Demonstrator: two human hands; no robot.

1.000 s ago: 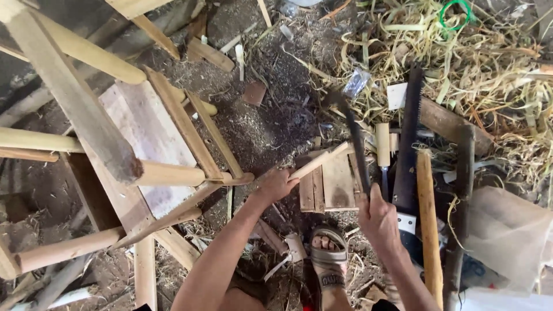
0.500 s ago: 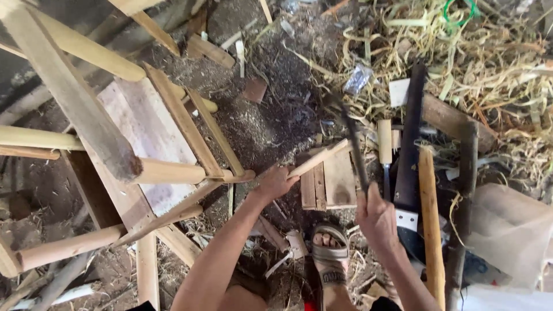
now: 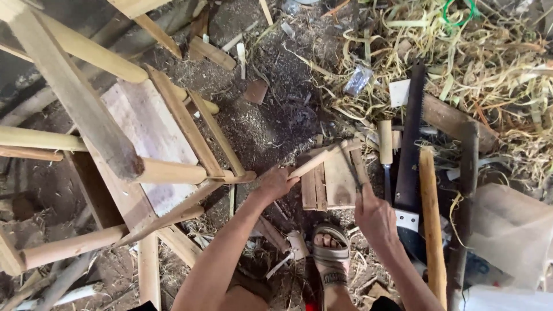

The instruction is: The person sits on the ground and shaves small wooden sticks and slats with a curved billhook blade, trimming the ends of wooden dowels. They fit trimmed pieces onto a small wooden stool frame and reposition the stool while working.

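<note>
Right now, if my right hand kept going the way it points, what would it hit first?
Probably the wooden block: the right hand points up and slightly left with its blade over the block's top, though depth is unclear.

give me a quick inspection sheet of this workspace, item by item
surface: bare dirt ground strewn with chips
job's things: thin wooden stick lying on a wooden block; dark blade set against its tip
clutter: handsaw, chisel, long wooden handle, heap of shavings
grippers: left hand grips the stick; right hand grips the blade
cables: nothing seen
surroundings: unfinished wooden chair frame at left; sandalled foot below the block
</note>
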